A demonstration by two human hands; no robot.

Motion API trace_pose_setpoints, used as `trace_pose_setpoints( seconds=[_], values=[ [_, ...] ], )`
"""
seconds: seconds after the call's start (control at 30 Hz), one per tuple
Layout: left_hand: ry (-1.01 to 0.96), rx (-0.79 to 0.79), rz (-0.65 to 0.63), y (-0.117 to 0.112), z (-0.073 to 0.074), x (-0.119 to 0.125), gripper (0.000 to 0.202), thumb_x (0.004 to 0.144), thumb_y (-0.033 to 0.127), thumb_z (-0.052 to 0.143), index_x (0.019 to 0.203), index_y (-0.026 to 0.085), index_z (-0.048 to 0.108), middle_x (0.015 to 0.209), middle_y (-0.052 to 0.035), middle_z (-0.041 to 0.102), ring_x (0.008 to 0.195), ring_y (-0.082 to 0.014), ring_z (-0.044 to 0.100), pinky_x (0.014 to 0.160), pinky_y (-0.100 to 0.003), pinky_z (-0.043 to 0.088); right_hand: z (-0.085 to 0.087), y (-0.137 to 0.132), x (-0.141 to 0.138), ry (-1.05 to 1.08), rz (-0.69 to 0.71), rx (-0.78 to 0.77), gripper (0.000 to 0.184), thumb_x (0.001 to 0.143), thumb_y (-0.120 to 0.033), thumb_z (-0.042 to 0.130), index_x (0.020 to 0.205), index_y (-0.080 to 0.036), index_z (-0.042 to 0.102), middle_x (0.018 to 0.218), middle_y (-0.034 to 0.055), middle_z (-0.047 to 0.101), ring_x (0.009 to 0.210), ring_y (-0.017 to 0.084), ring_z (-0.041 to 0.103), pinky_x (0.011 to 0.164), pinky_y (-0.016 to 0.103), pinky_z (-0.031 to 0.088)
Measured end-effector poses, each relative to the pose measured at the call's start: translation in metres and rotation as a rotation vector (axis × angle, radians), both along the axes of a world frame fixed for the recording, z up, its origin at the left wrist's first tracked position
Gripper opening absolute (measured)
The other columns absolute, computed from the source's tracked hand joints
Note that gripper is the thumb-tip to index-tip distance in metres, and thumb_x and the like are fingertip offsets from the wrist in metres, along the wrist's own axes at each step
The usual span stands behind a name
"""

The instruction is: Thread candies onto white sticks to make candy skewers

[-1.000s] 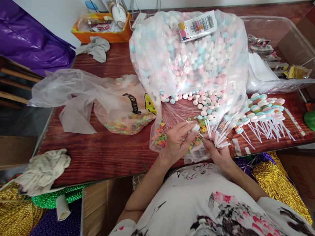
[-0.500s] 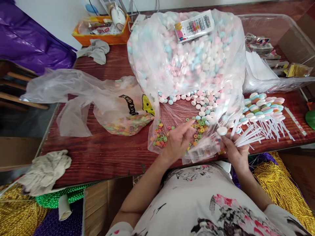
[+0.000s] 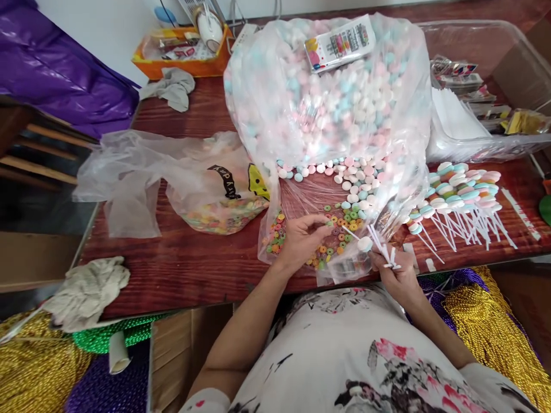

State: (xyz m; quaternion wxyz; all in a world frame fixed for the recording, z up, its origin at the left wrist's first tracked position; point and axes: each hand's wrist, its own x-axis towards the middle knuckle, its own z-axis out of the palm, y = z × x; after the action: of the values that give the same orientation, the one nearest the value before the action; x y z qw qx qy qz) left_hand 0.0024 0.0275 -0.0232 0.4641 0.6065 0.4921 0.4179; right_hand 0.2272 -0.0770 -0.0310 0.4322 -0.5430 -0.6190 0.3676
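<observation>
My left hand [image 3: 305, 238] hovers over the small coloured rings, thumb and forefinger pinched on a small green ring [image 3: 329, 223]. Several white sticks [image 3: 382, 246] are gripped in my right hand [image 3: 398, 275]. A white disc [image 3: 365, 244] is on one stick, whose bare tip points left toward my left hand. Beneath both hands lie loose coloured rings [image 3: 344, 222] on the clear plastic of the open bag. Beyond them, pastel discs [image 3: 355, 186] spill from the large clear bag [image 3: 327, 109]. To the right, finished-looking sticks with stacked pastel discs [image 3: 462, 192] lie in a heap.
A knotted plastic bag of coloured rings [image 3: 219, 201] lies left. Back right stands a clear bin [image 3: 473, 146] with white sticks and packets. An orange box [image 3: 181, 66] and crumpled cloth [image 3: 92, 289] are on the left side. Bead strands [image 3: 486, 310] hang below the table edge.
My left hand has closed into a pinch and lifted slightly from the rings. My right hand has moved left, turning the sticks so the disc-bearing one points toward my left hand.
</observation>
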Motion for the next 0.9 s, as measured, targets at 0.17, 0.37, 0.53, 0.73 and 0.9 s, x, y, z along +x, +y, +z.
trace_pose_setpoints(
  seconds=[0.17, 0.37, 0.53, 0.73, 0.9],
  values=[
    [-0.025, -0.018, 0.058, -0.019, 0.013, -0.006, 0.020, 0.077, 0.022, 0.077, 0.095, 0.016, 0.083, 0.075, -0.0037, 0.079, 0.059, -0.0139, 0.068, 0.055, -0.024, 0.056, 0.008, 0.008, -0.008, -0.127, 0.143, 0.087, 0.025, 0.079, -0.001, 0.044, 0.082, -0.022, 0.057, 0.065, -0.0046, 0.053, 0.057, 0.013, 0.047, 0.058, 0.026, 0.035],
    [0.128, 0.309, -0.030, -0.027, 0.011, -0.007, 0.023, 0.082, 0.009, 0.065, 0.095, 0.018, 0.082, 0.088, -0.0067, 0.082, 0.075, -0.0167, 0.076, 0.073, -0.028, 0.061, 0.007, 0.009, -0.011, -0.241, 0.141, 0.065, 0.022, 0.084, -0.003, 0.045, 0.080, -0.021, 0.057, 0.064, -0.0042, 0.054, 0.055, 0.013, 0.049, 0.057, 0.026, 0.036],
    [0.219, 0.493, -0.020, -0.030, 0.007, 0.003, 0.019, 0.087, 0.011, 0.062, 0.093, 0.018, 0.078, 0.082, -0.0053, 0.079, 0.072, -0.0148, 0.073, 0.069, -0.026, 0.059, 0.008, 0.009, -0.013, -0.259, 0.065, 0.062, 0.017, 0.091, -0.011, 0.049, 0.085, -0.021, 0.061, 0.066, -0.0024, 0.058, 0.056, 0.014, 0.050, 0.057, 0.027, 0.037],
    [0.150, 0.482, -0.156, -0.029, 0.010, 0.008, 0.026, 0.091, 0.014, 0.059, 0.110, 0.019, 0.076, 0.087, -0.0059, 0.078, 0.076, -0.0154, 0.071, 0.072, -0.026, 0.058, 0.011, 0.010, -0.015, -0.136, 0.052, 0.064, 0.021, 0.094, -0.013, 0.048, 0.077, -0.022, 0.056, 0.064, -0.0032, 0.053, 0.057, 0.013, 0.046, 0.056, 0.026, 0.037],
    [0.584, 0.311, -0.117, 0.020, 0.009, -0.010, 0.019, 0.086, 0.017, 0.067, 0.101, 0.019, 0.078, 0.086, -0.0062, 0.070, 0.082, -0.0206, 0.065, 0.079, -0.035, 0.054, -0.003, 0.007, 0.002, -0.022, -0.070, -0.013, 0.023, 0.098, -0.019, 0.052, 0.075, -0.022, 0.052, 0.064, -0.0039, 0.047, 0.059, 0.014, 0.044, 0.058, 0.028, 0.036]
  ],
)
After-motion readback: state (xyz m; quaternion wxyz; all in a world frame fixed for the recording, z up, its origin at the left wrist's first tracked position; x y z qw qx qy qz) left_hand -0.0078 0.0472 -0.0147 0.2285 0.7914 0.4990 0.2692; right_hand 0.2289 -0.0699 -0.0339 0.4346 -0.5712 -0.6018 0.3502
